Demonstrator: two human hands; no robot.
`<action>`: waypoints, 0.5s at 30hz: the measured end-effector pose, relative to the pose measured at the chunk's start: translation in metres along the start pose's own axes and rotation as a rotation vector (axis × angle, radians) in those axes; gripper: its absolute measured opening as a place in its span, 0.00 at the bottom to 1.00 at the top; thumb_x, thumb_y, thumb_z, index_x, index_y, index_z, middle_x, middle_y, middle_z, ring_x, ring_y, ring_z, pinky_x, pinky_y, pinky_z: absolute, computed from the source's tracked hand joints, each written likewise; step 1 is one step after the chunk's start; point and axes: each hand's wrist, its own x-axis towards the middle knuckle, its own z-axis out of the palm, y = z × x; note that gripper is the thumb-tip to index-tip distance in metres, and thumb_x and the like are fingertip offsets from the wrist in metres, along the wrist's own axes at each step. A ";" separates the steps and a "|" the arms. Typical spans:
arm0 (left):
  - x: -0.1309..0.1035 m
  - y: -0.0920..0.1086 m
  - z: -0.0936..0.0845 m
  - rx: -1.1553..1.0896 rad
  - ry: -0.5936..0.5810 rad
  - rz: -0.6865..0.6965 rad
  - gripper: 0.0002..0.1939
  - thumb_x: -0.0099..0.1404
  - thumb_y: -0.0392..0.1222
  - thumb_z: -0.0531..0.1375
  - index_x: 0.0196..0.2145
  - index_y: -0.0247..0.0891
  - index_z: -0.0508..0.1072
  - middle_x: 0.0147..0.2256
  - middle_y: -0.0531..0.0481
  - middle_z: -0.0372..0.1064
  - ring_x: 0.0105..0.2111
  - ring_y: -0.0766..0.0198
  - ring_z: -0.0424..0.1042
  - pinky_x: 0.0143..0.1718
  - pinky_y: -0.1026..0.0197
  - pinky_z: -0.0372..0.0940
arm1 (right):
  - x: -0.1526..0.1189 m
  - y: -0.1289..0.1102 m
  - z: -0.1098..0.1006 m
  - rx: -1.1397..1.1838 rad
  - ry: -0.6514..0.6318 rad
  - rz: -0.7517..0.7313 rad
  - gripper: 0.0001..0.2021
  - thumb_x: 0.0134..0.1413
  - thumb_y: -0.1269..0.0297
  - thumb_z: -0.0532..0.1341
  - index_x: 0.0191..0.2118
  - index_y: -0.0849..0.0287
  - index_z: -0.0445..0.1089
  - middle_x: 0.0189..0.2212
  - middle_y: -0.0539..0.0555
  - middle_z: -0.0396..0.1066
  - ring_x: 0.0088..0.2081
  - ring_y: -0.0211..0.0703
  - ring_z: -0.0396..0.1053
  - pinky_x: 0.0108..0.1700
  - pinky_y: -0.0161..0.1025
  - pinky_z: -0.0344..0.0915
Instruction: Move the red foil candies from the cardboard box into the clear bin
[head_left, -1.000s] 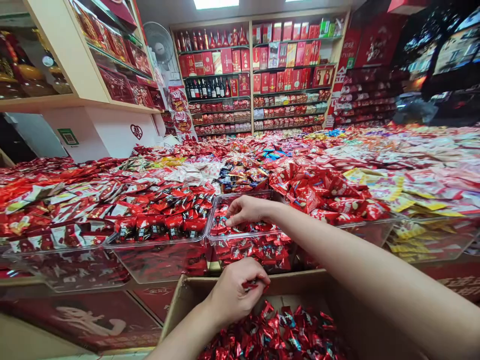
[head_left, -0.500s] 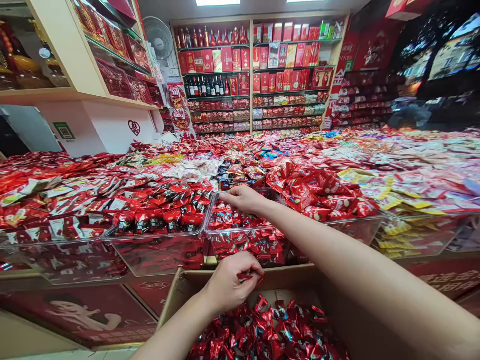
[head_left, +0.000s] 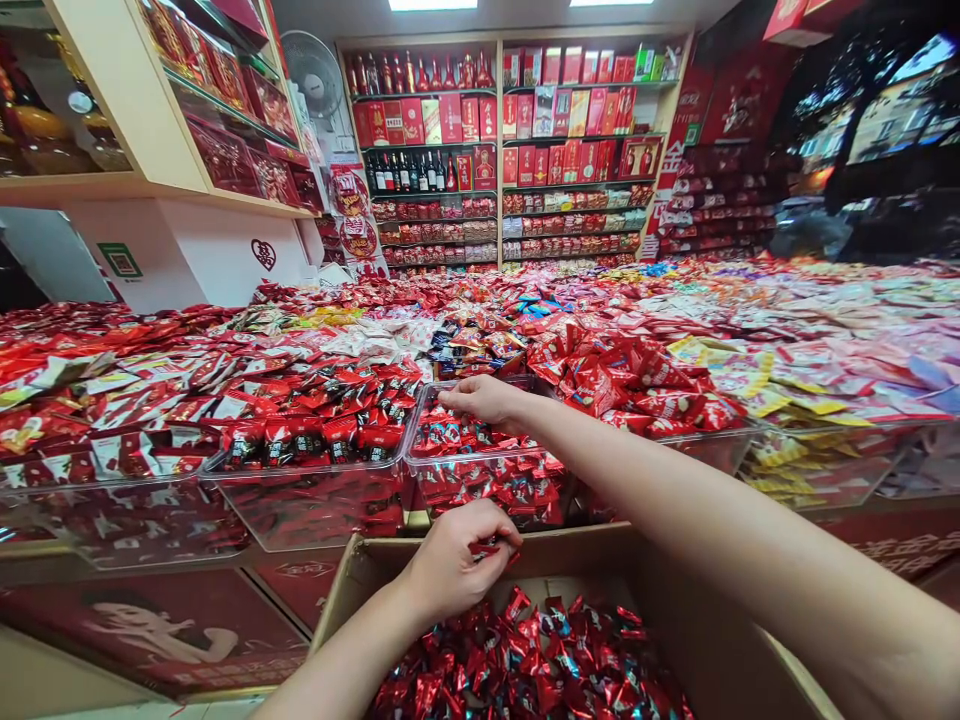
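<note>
My left hand is curled around red-wrapped candies over the near left part of an open cardboard box. Many shiny red candies lie inside that box. Farther forward, my right hand reaches into a clear plastic bin of small red candies. Its thumb and fingers are pressed together near the bin's back left; what they hold, if anything, is too small to make out.
Clear bins of black-and-red packets, larger red packets and yellow packets flank the middle bin. Behind are heaps of sweets and shelves of bottles and boxes. A wall cabinet hangs at the left.
The view has shifted slightly. My right hand's fingers have dipped a little lower inside the bin's back left corner. My left hand keeps its closed grip over the box.
</note>
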 end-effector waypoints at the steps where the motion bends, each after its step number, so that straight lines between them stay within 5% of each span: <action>1: 0.000 0.000 0.000 -0.001 -0.001 0.000 0.08 0.54 0.29 0.51 0.28 0.36 0.69 0.27 0.48 0.68 0.29 0.66 0.65 0.33 0.63 0.61 | 0.000 0.001 0.001 -0.009 -0.008 -0.003 0.14 0.51 0.57 0.52 0.26 0.63 0.65 0.19 0.48 0.63 0.18 0.29 0.53 0.20 0.29 0.52; 15: -0.001 -0.001 0.000 -0.021 -0.012 -0.016 0.09 0.54 0.30 0.51 0.28 0.36 0.70 0.28 0.48 0.68 0.29 0.66 0.65 0.32 0.63 0.61 | -0.004 -0.001 -0.001 -0.432 0.022 -0.179 0.05 0.39 0.67 0.60 0.20 0.63 0.68 0.18 0.50 0.66 0.21 0.34 0.58 0.23 0.31 0.52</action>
